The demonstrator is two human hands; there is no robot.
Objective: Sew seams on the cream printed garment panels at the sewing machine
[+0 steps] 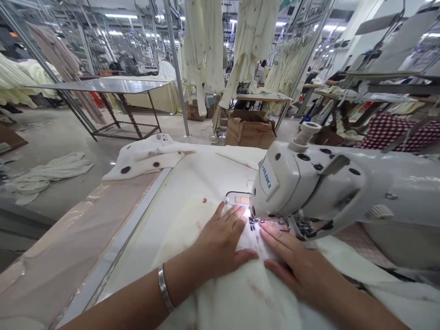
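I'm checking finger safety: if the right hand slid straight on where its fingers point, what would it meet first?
The right hand would probably meet the presser foot first, close ahead in that line; the exact depth is unclear.

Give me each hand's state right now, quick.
Left hand: open, palm down on the pale cloth, no grip visible.
Right hand: open, palm down on the same cloth, fingertips beside the presser foot.
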